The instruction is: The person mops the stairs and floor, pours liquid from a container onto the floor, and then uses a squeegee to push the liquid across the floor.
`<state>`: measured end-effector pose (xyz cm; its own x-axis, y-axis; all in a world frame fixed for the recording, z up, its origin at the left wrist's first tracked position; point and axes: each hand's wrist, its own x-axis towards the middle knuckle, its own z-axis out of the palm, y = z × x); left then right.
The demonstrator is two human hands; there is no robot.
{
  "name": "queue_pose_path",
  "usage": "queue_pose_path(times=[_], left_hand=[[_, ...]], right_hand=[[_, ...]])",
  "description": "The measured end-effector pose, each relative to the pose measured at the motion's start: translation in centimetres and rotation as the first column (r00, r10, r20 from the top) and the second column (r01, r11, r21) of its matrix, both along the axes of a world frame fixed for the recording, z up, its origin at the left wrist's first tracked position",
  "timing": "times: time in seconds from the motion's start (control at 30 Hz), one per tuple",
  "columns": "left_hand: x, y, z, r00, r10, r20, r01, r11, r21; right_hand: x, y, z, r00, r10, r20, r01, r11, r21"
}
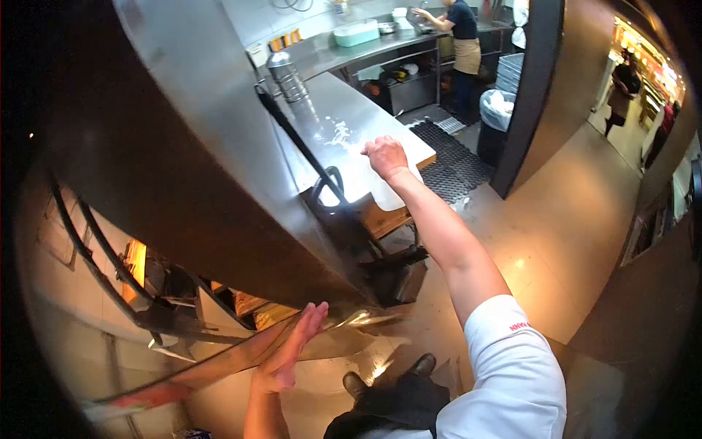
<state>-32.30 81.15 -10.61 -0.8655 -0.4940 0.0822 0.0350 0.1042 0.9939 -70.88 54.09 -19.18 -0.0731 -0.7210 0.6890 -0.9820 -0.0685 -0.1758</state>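
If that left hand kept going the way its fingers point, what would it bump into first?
The left hand, flat and open, points up at the curved steel ledge. It would probably meet that first, though depth is unclear and the fingertips may already touch it.

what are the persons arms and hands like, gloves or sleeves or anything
Both the right hand and the left hand are bare, with no gloves. The right arm is uncovered up to a white short sleeve, which has a small red marking too small to read. The left arm is bare as far as the view shows.
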Motion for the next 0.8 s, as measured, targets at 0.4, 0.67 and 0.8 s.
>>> queue_pose_path(times=[0.4, 0.67, 0.8], left_hand=[[6.6, 2.2, -3.3, 1.0, 0.011, 0.01, -0.008, 0.974, -0.227], [7.2, 2.5, -3.6, 0.985, 0.062, -0.16, -0.081, 0.99, -0.118], [7.6, 1.9, -1.7, 0.999, 0.028, 0.026, -0.029, 0.999, 0.016]], right_hand=[[4.4, -2.6, 1.8, 0.967, 0.01, -0.256, -0.075, 0.967, -0.242], [3.8, -5.5, -2.6, 0.969, 0.242, -0.055, -0.241, 0.97, 0.025], [3.7, -4.5, -3.0, 0.942, 0.321, 0.095, -0.315, 0.946, -0.072]])
